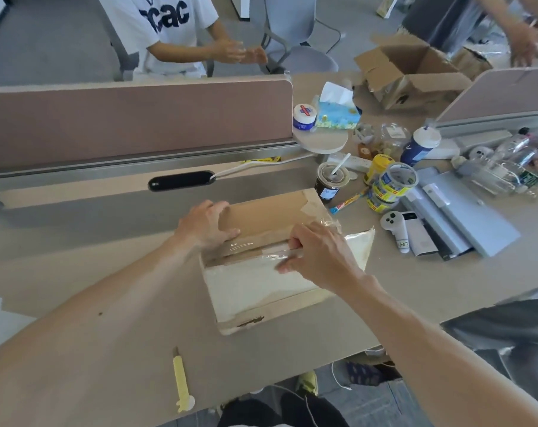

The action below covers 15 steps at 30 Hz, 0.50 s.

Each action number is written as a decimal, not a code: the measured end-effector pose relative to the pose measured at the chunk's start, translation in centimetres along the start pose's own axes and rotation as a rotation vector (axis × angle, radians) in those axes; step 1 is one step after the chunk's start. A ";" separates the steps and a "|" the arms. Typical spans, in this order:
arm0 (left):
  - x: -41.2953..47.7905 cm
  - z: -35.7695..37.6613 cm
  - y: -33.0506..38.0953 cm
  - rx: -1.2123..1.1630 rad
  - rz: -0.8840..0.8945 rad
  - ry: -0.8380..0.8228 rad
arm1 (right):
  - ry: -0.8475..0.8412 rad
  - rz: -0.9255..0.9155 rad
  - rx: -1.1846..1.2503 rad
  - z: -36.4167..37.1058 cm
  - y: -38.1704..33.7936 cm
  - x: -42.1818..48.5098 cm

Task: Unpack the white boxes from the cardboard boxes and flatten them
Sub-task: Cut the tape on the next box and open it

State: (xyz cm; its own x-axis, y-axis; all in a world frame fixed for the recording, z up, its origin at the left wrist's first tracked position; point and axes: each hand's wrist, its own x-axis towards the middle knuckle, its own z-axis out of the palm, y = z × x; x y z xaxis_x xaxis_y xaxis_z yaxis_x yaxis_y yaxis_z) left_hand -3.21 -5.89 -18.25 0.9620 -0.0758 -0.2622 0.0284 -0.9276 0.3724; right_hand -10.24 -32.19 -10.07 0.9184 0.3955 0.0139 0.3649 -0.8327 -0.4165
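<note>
A cardboard box (263, 298) lies on the desk in front of me, its far flap (266, 215) folded back. Inside shows a white surface (255, 280) under clear plastic film. My left hand (204, 226) grips the left edge of the raised flap, thumb on its inner face. My right hand (318, 255) reaches over the box's opening, its fingers curled around the film and a tape strip at the flap's fold. A second, open cardboard box (411, 73) sits at the far right of the desk.
A yellow utility knife (181, 382) lies near the desk's front edge. Right of the box stand a lidded drink cup (330, 181), tape rolls (395, 186), a white controller (395, 228), grey folders (455, 215), bottles. A brown divider (132, 118) runs behind. Other people work beyond.
</note>
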 end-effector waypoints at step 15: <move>1.8 -1.0 2.8 0.414 0.208 -0.086 | -0.501 0.368 0.035 0.3 3.4 -2.7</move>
State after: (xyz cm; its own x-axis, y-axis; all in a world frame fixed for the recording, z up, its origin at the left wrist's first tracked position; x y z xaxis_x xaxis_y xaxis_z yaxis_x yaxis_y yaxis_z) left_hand -1.12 -8.22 -16.75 0.9094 -0.2895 -0.2986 -0.2902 -0.9560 0.0430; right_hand -11.55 -35.99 -11.78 0.7967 0.2258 -0.5606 0.0251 -0.9392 -0.3425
